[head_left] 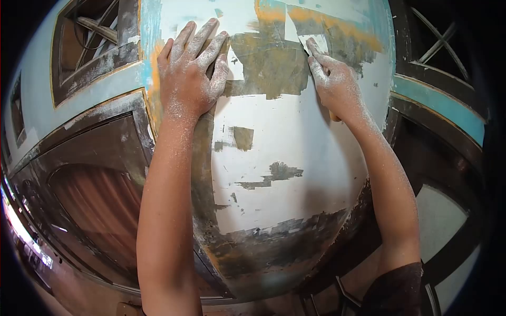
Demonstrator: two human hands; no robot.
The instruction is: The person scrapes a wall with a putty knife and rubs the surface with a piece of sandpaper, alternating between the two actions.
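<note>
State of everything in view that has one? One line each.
Left hand: fingers spread, laid against the wall, dusted white.
Right hand: closed around the scraper, dusted white.
Scraper: gripped, blade up at the wall.
Wall: patchy; white coat broken by grey-brown areas, some blue and orange.
Reddish-brown curtain: hanging in folds.
</note>
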